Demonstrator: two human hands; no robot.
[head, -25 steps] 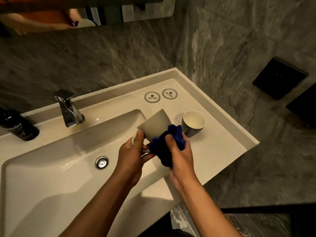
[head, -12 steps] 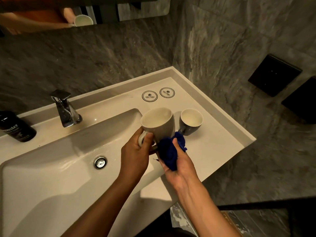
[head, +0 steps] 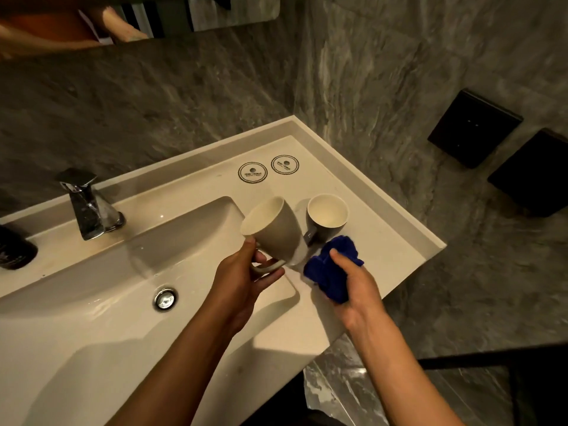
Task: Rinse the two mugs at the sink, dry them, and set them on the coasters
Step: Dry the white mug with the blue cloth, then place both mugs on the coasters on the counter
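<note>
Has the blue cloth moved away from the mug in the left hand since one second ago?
Yes. The blue cloth has come off the held mug and sits lower right, nearer the counter's front edge.

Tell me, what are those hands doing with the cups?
Someone is drying mugs at a sink. The left hand holds a pale mug by its handle, tilted over the basin edge. The right hand grips a bunched blue cloth, off the mug. A darker mug stands on the counter. Both coasters are bare.
</note>
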